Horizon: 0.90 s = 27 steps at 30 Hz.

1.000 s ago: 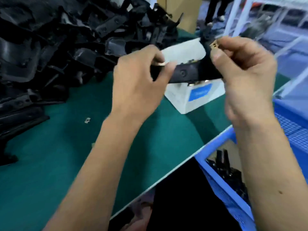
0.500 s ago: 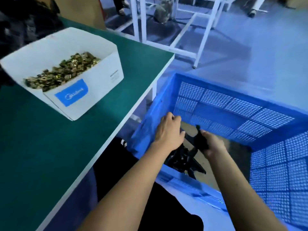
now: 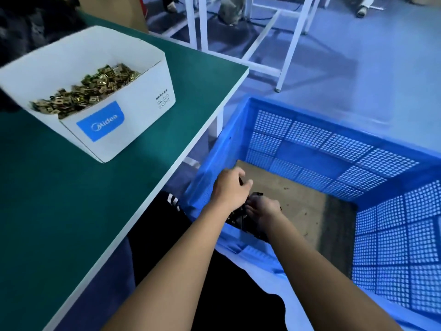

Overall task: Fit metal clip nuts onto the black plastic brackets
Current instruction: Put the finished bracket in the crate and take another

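Down in the blue crate (image 3: 334, 139), at its near left corner, black plastic brackets (image 3: 236, 217) lay in a small heap — probably light, stiff and snag-prone, best taken by a bare arm. Their long axes could not be made out. The right hand (image 3: 262, 211) rested curled on them; the left hand (image 3: 230, 187) hovered half-curled, contents unclear. Clip nuts (image 3: 88, 91) filled the white box (image 3: 133, 130) on the green table (image 3: 59, 199), far left.
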Each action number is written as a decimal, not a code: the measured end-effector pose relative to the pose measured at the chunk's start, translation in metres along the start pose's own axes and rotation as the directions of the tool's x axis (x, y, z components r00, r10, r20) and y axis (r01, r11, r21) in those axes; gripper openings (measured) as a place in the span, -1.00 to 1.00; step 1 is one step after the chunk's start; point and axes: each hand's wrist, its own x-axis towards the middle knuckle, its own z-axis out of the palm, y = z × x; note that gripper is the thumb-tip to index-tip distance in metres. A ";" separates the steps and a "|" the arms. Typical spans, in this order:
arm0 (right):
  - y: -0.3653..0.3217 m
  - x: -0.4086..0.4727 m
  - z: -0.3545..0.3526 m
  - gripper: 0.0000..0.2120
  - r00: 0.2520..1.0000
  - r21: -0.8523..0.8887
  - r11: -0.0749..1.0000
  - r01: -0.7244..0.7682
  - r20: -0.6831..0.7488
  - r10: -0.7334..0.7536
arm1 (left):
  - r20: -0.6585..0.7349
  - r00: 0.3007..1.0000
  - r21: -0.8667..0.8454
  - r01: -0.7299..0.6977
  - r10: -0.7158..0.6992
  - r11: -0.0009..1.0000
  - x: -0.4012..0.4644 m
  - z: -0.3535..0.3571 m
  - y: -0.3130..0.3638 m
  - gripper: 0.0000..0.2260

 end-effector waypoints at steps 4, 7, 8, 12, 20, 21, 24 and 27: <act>-0.052 -0.050 0.034 -0.90 0.912 -0.059 0.910 0.410 -0.001 -0.410 | -0.248 0.943 -0.277 -0.286 0.220 0.917 -0.008 -0.062 0.069 -0.87; -0.098 -0.110 0.060 -0.91 0.668 -0.091 0.667 0.740 -0.013 -0.744 | -0.452 0.806 -0.326 -0.548 0.383 0.770 -0.030 -0.127 0.101 -0.95; -0.108 -0.132 0.074 -0.90 0.566 -0.073 0.564 0.823 0.010 -0.824 | -0.527 0.749 -0.317 -0.611 0.401 0.725 -0.039 -0.152 0.101 -0.95; -0.113 -0.225 0.128 -0.84 0.190 -0.033 0.187 0.982 0.151 -0.970 | -0.751 0.606 -0.301 -0.668 0.263 0.681 -0.076 -0.229 0.075 -0.93; 0.037 -0.363 0.258 -0.83 -0.074 0.160 0.132 0.978 0.865 -0.496 | -0.941 0.157 -0.332 -0.269 -0.299 0.904 -0.209 -0.333 -0.092 -0.87; 0.055 -0.375 0.266 -0.82 -0.105 0.176 0.143 0.974 0.907 -0.407 | -0.938 0.095 -0.347 -0.231 -0.334 0.909 -0.230 -0.339 -0.110 -0.87; 0.114 -0.414 0.288 -0.76 -0.175 0.187 0.096 0.978 0.977 -0.118 | -0.918 -0.110 -0.371 -0.104 -0.381 0.923 -0.295 -0.352 -0.157 -0.90; 0.169 -0.450 0.308 -0.83 -0.206 0.215 -0.046 0.975 0.967 0.147 | -0.899 -0.256 -0.369 0.004 -0.356 0.929 -0.350 -0.359 -0.187 -0.89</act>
